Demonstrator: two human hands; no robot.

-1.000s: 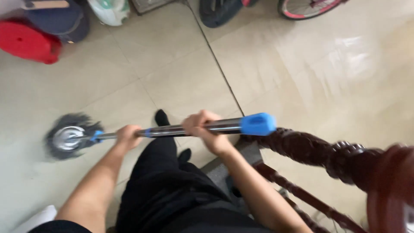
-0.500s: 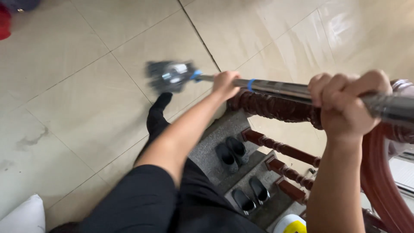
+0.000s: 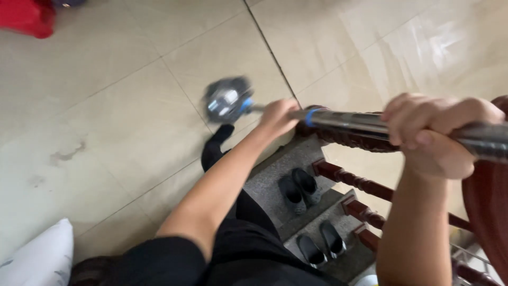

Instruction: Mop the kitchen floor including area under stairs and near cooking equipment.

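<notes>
- Head view, nearest first: the right hand (image 3: 434,135) is clenched in a full fist around the near end of a mop handle (image 3: 360,123), fingers curled over the top, at the right edge of the picture and close to the lens.
- That mop handle is a slim, shiny metal pole running roughly level from right to left, with a narrow blue band (image 3: 312,115) around it partway along.
- A dark reddish turned-wood stair railing (image 3: 349,140) passes just behind and under the pole; whether pole and railing touch cannot be told.
- Farther along, the left hand (image 3: 278,117) is closed around the pole just past the blue band, arm stretched forward over black-clad legs.
- Beyond the left hand the pole ends in a blue collar joined to a round mop head (image 3: 227,100), grey with a metal disc in the middle; it is blurred, so its fringe cannot be made out clearly, and it hangs over the pale tiled floor (image 3: 116,122).
- Below the arms, grey stone steps (image 3: 275,185) carry two pairs of dark shoes (image 3: 301,190), one pair a step lower than the other.
- A white cloth-like thing (image 3: 37,259) sits at the bottom left corner.
- A red object (image 3: 26,16) lies at the far top left corner of the floor.
</notes>
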